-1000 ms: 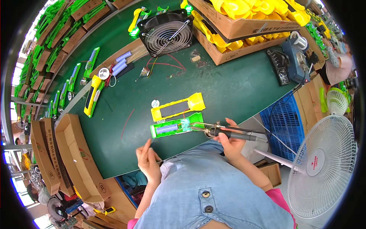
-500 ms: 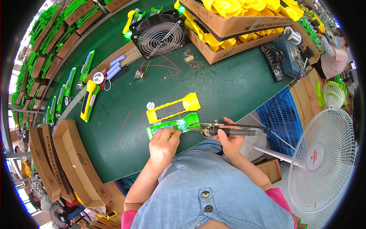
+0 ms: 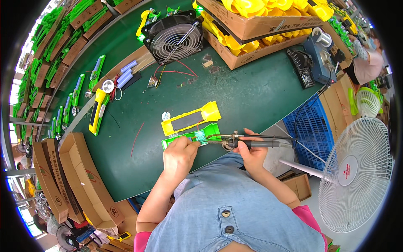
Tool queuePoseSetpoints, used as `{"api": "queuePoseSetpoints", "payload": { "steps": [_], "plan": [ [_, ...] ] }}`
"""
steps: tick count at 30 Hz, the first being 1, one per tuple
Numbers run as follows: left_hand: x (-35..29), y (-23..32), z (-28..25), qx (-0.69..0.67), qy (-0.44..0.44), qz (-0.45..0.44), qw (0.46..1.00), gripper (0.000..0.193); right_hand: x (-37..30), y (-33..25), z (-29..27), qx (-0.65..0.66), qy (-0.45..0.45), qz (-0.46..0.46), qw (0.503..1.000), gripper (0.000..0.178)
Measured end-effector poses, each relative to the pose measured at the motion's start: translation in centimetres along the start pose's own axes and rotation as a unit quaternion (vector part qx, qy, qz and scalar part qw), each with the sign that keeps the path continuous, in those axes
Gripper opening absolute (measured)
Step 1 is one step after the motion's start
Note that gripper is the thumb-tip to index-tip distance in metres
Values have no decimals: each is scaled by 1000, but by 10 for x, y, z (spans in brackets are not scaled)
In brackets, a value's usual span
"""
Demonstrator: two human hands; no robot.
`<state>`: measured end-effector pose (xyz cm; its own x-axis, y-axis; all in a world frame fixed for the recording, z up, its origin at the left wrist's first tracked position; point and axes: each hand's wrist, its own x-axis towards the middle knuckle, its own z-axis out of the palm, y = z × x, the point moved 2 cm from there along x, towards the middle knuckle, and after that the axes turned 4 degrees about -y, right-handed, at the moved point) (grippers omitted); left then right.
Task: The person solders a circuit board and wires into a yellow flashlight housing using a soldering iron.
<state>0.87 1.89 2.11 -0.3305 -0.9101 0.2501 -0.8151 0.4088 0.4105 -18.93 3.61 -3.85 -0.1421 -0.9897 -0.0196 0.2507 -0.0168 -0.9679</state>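
Note:
My right hand (image 3: 253,153) grips a soldering iron (image 3: 260,144) with a thin metal feed tube along its top. The iron points left, and its tip is over the circuit board (image 3: 200,135) in a green flashlight housing (image 3: 213,129). My left hand (image 3: 180,154) lies across the left part of that housing, fingers pinched together beside the board; what they pinch is hidden. Thin wires run from the housing to the yellow flashlight shell (image 3: 210,112) just behind it, which has a dark panel. A small round white disc (image 3: 166,116) lies by the shell's left end.
A black fan with a wire guard (image 3: 174,40) stands at the back, beside stacked cartons of yellow shells (image 3: 252,59). To the left are a yellow-green flashlight (image 3: 97,110), blue cells (image 3: 126,75) and open cartons (image 3: 79,176). A blue soldering station (image 3: 317,59) and white fan (image 3: 352,176) are right.
The soldering iron and my right hand have shifted slightly left. My left hand has moved a little, its fingers still at the green housing. The other things stay put.

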Motion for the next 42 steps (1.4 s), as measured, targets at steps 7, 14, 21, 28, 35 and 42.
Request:
{"api": "queuePoseSetpoints", "payload": {
  "steps": [7,14,21,28,35,42],
  "plan": [
    [2,0,0,11,-7,5,1000,9,-1,-1,4,-2,4,13,1000,17],
    [2,-1,0,7,-16,7,1000,8,-2,5,3,-13,-22,-16,1000,19],
    [2,0,-1,9,-21,-3,1000,9,-3,-2,6,12,-10,25,1000,23],
    [3,1,1,15,-21,-10,1000,8,6,-7,-4,-1,1,11,1000,26],
    [2,5,4,46,-30,-31,998,10,14,-3,-20,44,39,-28,998,31],
    [26,-31,-29,60,65,-112,990,19,25,-1,-42,-24,46,-123,991,30]
  ]
}}
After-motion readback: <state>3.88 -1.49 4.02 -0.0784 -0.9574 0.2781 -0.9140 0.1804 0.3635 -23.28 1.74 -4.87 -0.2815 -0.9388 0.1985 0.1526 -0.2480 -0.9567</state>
